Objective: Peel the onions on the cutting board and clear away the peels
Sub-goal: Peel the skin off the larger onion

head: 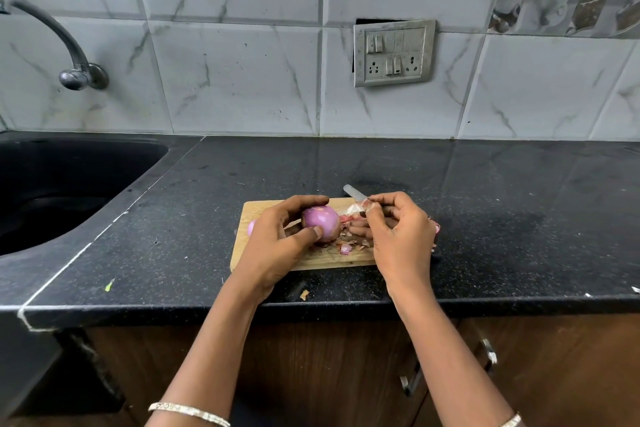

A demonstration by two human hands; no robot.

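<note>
A purple onion [320,222], mostly bare of skin, is gripped in my left hand [280,239] just above the wooden cutting board [322,262]. My right hand [398,236] holds a knife [354,192] whose blade points up and left past the board's far edge; its fingers also pinch a pale strip of peel [356,208]. Loose peels [349,244] lie on the board between my hands. Another onion [251,227] peeks out behind my left hand at the board's left side. A bit of peel [435,226] shows to the right of my right hand.
The board lies on a black speckled counter [502,225]. A black sink [59,191] with a wall tap [65,45] is at the left. One peel scrap [304,295] lies near the counter's front edge. A switch panel [394,53] is on the tiled wall.
</note>
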